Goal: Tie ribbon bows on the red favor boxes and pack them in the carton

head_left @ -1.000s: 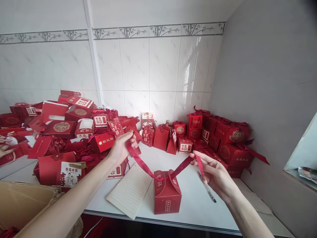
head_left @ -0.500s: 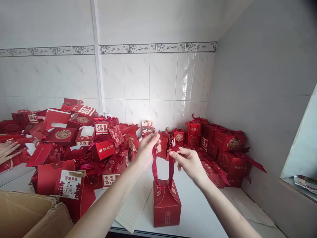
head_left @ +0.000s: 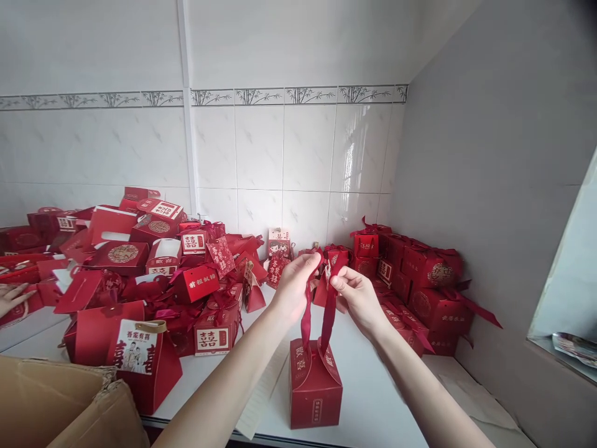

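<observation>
A red gift box (head_left: 316, 398) with gold lettering stands upright on the white table (head_left: 373, 404), close to its front edge. Two ends of a dark red ribbon (head_left: 329, 317) rise from the box's top. My left hand (head_left: 298, 283) is closed on one end, and my right hand (head_left: 357, 292) pinches the other. Both hands are above the box, a small gap apart, with the ribbon taut between them and the lid flaps. The very tips of the fingers partly hide the ribbon ends.
Red gift boxes (head_left: 205, 339) lie in a large heap at left; tied ones (head_left: 441, 311) are stacked at right. A cardboard box (head_left: 56, 398) stands front left, and a lined paper sheet (head_left: 261, 398) lies beside the red box. At far left another person's hand (head_left: 12, 297) touches the heap.
My left hand has moved right, closer to my right hand, which has shifted slightly right. Both still hold the ribbon. The other person's hand has moved partly out of view.
</observation>
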Available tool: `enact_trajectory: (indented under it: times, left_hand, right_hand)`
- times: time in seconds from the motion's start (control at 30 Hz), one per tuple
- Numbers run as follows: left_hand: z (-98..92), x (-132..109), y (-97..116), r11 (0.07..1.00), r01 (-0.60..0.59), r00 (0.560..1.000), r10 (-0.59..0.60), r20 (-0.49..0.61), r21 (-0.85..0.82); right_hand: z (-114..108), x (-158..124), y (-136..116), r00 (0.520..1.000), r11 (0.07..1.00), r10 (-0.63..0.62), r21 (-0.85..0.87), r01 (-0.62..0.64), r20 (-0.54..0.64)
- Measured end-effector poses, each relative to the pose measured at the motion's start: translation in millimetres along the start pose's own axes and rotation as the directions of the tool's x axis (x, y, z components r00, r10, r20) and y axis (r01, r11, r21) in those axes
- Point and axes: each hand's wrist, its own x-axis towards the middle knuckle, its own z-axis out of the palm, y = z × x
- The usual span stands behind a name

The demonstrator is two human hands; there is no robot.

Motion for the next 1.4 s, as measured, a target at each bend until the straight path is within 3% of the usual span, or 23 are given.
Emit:
enact_trajectory:
  times: [0.17, 0.33, 0.47, 0.63, 0.77, 0.9, 1.0, 1.1, 1.2, 1.3, 1.4]
  left_hand:
    - [3.0, 1, 3, 0.999, -0.041, 0.998, 0.042, 0.052, -0.009]
    - [0.5, 3, 10, 0.998, 0.057, 0.995, -0.055, 0.078, -0.025]
    - [1.0, 7, 14, 0.997, 0.070, 0.993, -0.071, 0.093, 0.022]
    - [-1.4, 5, 14, 0.996, 0.042, 0.998, -0.046, 0.047, 0.081]
    - [-26.2, -11, -2, 0.952, -0.130, 0.990, 0.111, 0.083, 0.276]
    - [-47.5, -33, -22, 0.818, -0.130, 0.987, 0.051, 0.154, 0.561]
    - [-48.8, -40, -28, 0.758, -0.139, 0.987, 0.053, 0.152, 0.638]
    - [-46.6, -40, -30, 0.791, -0.106, 0.993, 0.058, 0.099, 0.602]
    - [-46.4, -38, -31, 0.899, 0.012, 0.998, -0.040, 0.055, 0.438]
    - [-45.3, -37, -31, 0.942, 0.076, 0.993, -0.103, 0.066, 0.327]
    - [-40.6, -34, -28, 0.931, 0.039, 0.996, -0.065, 0.061, 0.363]
  right_hand:
    - [8, 3, -5, 0.999, 0.999, 0.023, -0.030, -0.021, 0.048]
    - [17, 7, -11, 0.997, 0.998, 0.038, -0.060, -0.033, 0.072]
    - [23, 8, -12, 0.991, 0.995, 0.072, -0.075, -0.064, 0.112]
    - [28, 8, -15, 0.994, 0.991, 0.048, -0.128, -0.036, 0.097]
    - [24, 8, -15, 0.999, 0.984, 0.016, -0.178, -0.010, 0.031]
    - [19, 9, -14, 0.999, 0.974, 0.015, -0.226, -0.024, -0.040]
    - [18, 9, -13, 0.994, 0.973, -0.018, -0.230, -0.007, -0.105]
    - [18, 8, -14, 0.979, 0.974, -0.062, -0.226, 0.017, -0.195]
    - [18, 6, -16, 0.968, 0.970, -0.084, -0.242, 0.025, -0.237]
    - [19, 4, -18, 0.971, 0.957, -0.095, -0.290, 0.027, -0.222]
    - [23, 2, -19, 0.966, 0.914, -0.179, -0.394, 0.093, -0.189]
